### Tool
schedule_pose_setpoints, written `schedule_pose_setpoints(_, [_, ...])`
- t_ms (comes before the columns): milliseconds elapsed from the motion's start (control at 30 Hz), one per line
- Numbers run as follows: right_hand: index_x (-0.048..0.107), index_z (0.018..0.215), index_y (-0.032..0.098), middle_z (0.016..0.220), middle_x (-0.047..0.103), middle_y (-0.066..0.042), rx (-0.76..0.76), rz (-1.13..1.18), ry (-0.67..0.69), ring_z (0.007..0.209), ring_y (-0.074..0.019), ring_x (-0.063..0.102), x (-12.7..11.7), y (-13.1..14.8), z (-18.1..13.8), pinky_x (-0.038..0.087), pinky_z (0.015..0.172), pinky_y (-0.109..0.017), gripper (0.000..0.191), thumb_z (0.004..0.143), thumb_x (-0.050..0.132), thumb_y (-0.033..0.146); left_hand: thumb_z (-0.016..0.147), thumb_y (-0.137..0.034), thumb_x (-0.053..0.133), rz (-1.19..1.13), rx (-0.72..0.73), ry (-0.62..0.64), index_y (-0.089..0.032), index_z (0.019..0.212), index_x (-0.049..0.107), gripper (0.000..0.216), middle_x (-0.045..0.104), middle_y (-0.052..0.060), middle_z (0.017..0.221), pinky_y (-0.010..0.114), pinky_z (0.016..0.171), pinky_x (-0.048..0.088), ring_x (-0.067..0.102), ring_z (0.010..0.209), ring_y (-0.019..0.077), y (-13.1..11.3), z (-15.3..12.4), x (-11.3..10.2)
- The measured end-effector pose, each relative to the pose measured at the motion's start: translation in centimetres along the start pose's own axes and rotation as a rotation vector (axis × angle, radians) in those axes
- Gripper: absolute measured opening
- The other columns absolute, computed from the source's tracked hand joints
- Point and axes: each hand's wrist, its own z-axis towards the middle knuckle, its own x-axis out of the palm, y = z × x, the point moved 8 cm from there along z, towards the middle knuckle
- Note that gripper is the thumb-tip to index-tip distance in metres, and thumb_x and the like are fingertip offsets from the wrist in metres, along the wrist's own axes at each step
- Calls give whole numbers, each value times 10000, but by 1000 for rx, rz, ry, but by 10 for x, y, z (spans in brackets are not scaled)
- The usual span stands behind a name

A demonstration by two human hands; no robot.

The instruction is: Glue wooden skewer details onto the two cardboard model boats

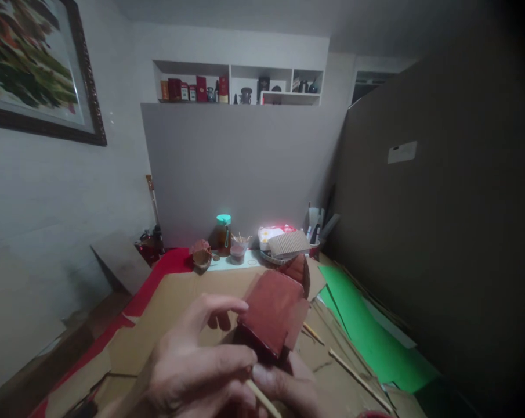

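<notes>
A box-like model (273, 307), painted matte red-brown with a darker underside, is tilted above the table in front of me. My right hand (290, 386) is closed around its lower part, the thumb toward me and most fingers hidden beneath. My left hand (188, 360) comes in from the left, index finger bent by the model's left edge. Its thumb and lower fingers are closed at a pale wooden stick (262, 397), whose upper end lies beside my right thumb. Behind the model stands a ridged dark red-brown piece (297, 270); I cannot tell whether it is attached.
Cardboard (158, 325) covers the table over a red cloth (175, 260). Thin sticks (360, 380) lie at the right, beside a green sheet (358, 313). Farther back are a teal-capped bottle (224, 235), a small cup (238, 252) and a plate with packets (277, 258). A grey panel (245, 162) rises behind.
</notes>
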Motion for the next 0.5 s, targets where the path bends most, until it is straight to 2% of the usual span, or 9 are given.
schedule_pose_setpoints(67, [605, 1187, 175, 901, 641, -33, -18, 3, 11, 751, -136, 609, 3, 2, -1, 445, 720, -259, 490, 736, 783, 241, 869, -211, 648, 54, 71, 0, -331, 1066, 721, 242, 561, 58, 1232, 280, 832, 550, 611, 1020, 208, -6, 3, -2])
schedule_pose_setpoints(133, [609, 1167, 166, 869, 637, -28, -27, -5, 37, 716, -122, 590, 7, 4, -2, 440, 704, -252, 448, 754, 771, 234, 874, -179, 633, 76, 82, 30, -348, 1159, 687, 336, 548, 54, 1278, 321, 881, 549, 601, 1077, 226, -7, 5, -3])
schedule_pose_setpoints(267, [522, 1289, 213, 913, 648, -26, -6, 27, 26, 676, -98, 574, 9, 3, -1, 431, 673, -231, 548, 786, 740, 208, 855, -148, 662, 43, 28, 124, -355, 1270, 611, 467, 466, 49, 1359, 324, 912, 555, 571, 1149, 227, -1, 8, -1])
schedule_pose_setpoints(367, [426, 1379, 247, 1008, 653, -45, 0, 74, 7, 756, -115, 623, 7, 3, -2, 457, 679, -221, 677, 782, 741, 199, 829, -213, 719, 53, 0, 197, -365, 1339, 543, 560, 456, 38, 1368, 315, 974, 514, 507, 1232, 235, 1, 9, 3])
schedule_pose_setpoints(433, [449, 1357, 201, 998, 662, -63, 19, 59, 3, 737, -108, 631, 5, 3, -2, 467, 653, -201, 646, 787, 752, 228, 830, -294, 724, 24, -32, 194, -387, 1352, 525, 566, 476, 22, 1362, 315, 1010, 476, 481, 1255, 239, 2, 10, 1])
schedule_pose_setpoints(500, [489, 1307, 147, 966, 671, -78, 51, 33, -19, 710, -100, 632, 3, 1, -3, 485, 656, -198, 562, 815, 735, 266, 854, -414, 679, -46, -83, 141, -411, 1337, 537, 504, 507, 5, 1341, 314, 1012, 448, 486, 1225, 237, 5, 11, -5])
